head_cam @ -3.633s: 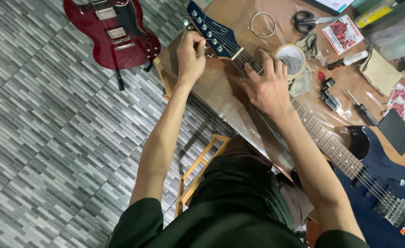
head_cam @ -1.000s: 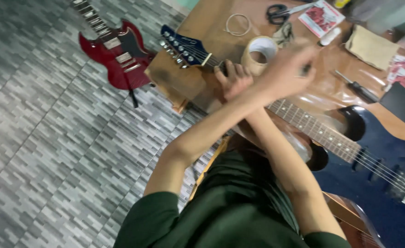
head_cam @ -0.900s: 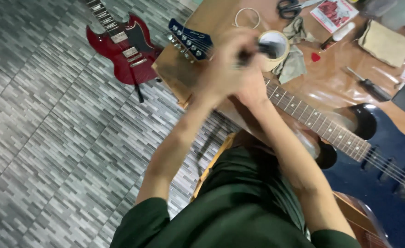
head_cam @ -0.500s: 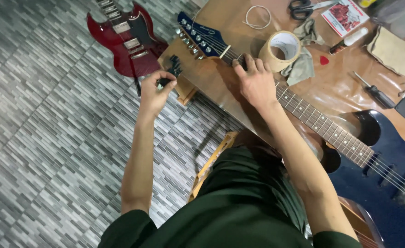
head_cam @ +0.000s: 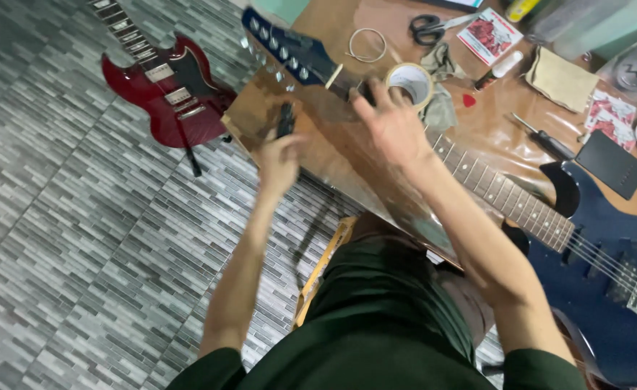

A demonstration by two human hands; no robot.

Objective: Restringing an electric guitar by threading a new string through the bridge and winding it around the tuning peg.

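A blue electric guitar (head_cam: 607, 267) lies across the brown table (head_cam: 311, 144), its blue headstock (head_cam: 289, 50) at the far left. My left hand (head_cam: 279, 155) is closed around a small black tool (head_cam: 284, 119) near the table's left edge, just below the headstock. My right hand (head_cam: 391, 126) rests on the guitar neck (head_cam: 506, 198) beside a roll of tape (head_cam: 409, 81), fingers spread.
A red electric guitar (head_cam: 170, 94) lies on the grey tiled floor at left. The table holds scissors (head_cam: 430, 23), a coiled string (head_cam: 367, 45), a screwdriver (head_cam: 546, 141), a black pad (head_cam: 611, 165), a tan cloth (head_cam: 562, 78) and small packets (head_cam: 488, 35).
My left hand, holding the black tool, has moved from over the floor back up to the table edge near the headstock. My right hand stays on the neck.
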